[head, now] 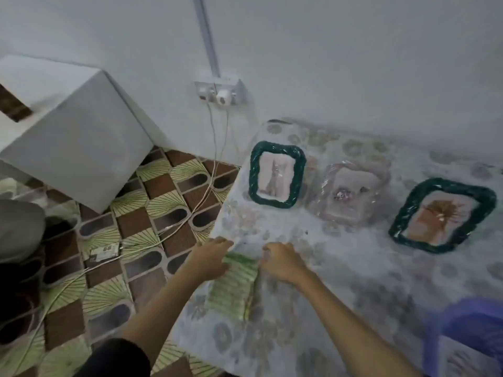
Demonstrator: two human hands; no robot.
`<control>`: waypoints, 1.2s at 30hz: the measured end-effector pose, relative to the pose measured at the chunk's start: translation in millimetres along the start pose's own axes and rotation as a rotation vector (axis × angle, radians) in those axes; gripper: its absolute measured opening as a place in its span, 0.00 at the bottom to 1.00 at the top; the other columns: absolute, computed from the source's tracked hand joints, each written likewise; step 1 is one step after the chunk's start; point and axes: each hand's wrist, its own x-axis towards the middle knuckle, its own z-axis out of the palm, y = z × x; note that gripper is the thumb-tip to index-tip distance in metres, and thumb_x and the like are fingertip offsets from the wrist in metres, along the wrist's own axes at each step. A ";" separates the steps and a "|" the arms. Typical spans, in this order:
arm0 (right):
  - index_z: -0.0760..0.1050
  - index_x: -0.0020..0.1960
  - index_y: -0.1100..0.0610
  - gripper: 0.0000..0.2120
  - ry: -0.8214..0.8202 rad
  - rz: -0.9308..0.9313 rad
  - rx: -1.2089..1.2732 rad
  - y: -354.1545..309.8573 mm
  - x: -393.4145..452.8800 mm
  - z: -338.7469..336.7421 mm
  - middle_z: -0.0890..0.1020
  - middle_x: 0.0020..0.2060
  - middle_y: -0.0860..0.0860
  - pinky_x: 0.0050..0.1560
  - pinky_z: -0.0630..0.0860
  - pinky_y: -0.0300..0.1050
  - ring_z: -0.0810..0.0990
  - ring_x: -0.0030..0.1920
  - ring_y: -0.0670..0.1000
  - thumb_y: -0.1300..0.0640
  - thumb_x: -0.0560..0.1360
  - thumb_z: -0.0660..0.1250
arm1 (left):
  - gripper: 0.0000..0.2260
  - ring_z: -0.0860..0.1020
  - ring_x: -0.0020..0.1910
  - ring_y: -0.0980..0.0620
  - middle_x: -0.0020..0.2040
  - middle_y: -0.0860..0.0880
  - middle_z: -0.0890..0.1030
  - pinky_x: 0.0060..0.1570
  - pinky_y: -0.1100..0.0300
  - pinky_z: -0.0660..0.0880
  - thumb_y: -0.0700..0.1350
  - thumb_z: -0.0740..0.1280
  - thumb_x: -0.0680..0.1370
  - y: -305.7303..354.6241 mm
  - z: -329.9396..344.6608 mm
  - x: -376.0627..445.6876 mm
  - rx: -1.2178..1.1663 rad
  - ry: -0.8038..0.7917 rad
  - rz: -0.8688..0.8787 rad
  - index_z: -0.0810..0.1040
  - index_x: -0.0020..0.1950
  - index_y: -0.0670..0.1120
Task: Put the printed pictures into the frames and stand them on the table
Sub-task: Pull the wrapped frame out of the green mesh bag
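Two green twisted-rim picture frames, each holding a printed picture, stood on the floral-clothed table. Left hand and right hand pinched the cloth's lifted fold over a green striped underlayer (apparently straightening it). A pale plastic-wrapped frame awaited filling.

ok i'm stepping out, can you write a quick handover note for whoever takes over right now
Left hand and right hand: both at the table's near-left edge, fingers curled at the floral tablecloth above a green striped cloth; the grip is blurred.
Things: left green frame and right green frame are on the table, each with a picture in it. Between them is a clear-wrapped frame.
Done: two pictures framed.
Left: the wrapped frame looks unfinished; check that all frames stand.
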 end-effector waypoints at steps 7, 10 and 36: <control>0.67 0.66 0.57 0.19 0.148 -0.023 0.045 18.6 11.6 72.4 0.72 0.62 0.56 0.58 0.70 0.51 0.64 0.66 0.58 0.55 0.76 0.62 | 0.11 0.75 0.56 0.46 0.58 0.47 0.75 0.53 0.53 0.74 0.46 0.63 0.78 -5.7 49.5 16.6 0.059 0.183 -0.014 0.74 0.60 0.47; 0.71 0.46 0.56 0.04 0.264 -0.058 0.211 19.5 -9.7 85.7 0.77 0.43 0.57 0.37 0.68 0.45 0.72 0.44 0.53 0.59 0.73 0.64 | 0.08 0.78 0.51 0.49 0.52 0.47 0.81 0.49 0.56 0.75 0.46 0.67 0.76 -3.5 45.2 2.8 -0.040 0.312 0.079 0.80 0.53 0.48; 0.78 0.41 0.56 0.08 0.656 -0.438 0.745 -18.0 -350.1 -28.2 0.82 0.27 0.42 0.32 0.74 0.32 0.80 0.30 0.39 0.67 0.75 0.65 | 0.10 0.79 0.40 0.54 0.40 0.52 0.82 0.44 0.62 0.72 0.43 0.73 0.71 136.9 -31.1 -242.5 -1.139 0.267 0.930 0.72 0.39 0.43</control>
